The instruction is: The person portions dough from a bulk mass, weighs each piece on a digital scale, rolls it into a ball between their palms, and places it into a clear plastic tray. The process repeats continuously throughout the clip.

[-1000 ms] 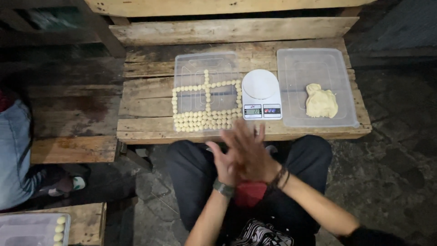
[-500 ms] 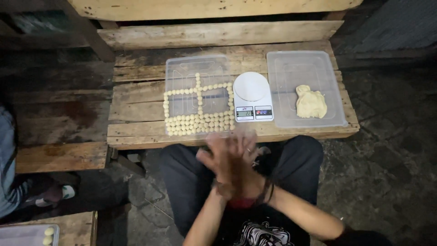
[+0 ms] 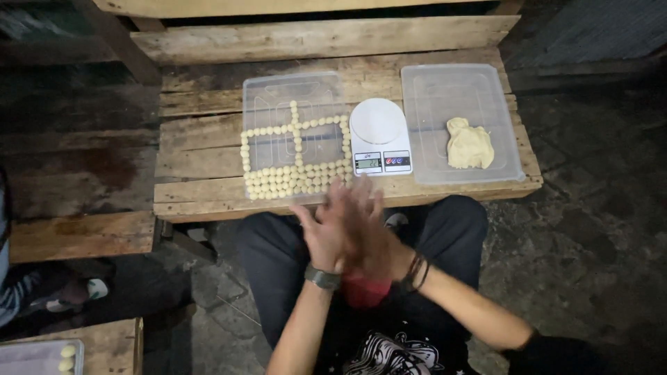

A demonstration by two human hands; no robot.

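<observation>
My left hand [image 3: 321, 232] and my right hand [image 3: 365, 226] are pressed palm to palm over my lap, just in front of the wooden bench's front edge [image 3: 208, 198]; motion blur hides whatever lies between them. Straight ahead on the bench lies a clear plastic tray [image 3: 274, 97] with several small pale dough balls [image 3: 292, 182] set in rows and lines. A white kitchen scale [image 3: 379, 135] stands to its right. Further right a second clear tray [image 3: 445, 90] holds one lump of yellowish dough [image 3: 470, 144].
A raised wooden plank [image 3: 313, 38] runs behind the trays. A lower wooden bench [image 3: 76, 232] sits at left, where another person's leg and shoe [image 3: 66, 295] show. A third tray with dough balls [image 3: 42, 357] is at bottom left. Rough stone floor lies at right.
My two hands have kept rubbing against each other, blurred throughout, and the view has shifted slightly. The trays, scale and dough lump have not moved.
</observation>
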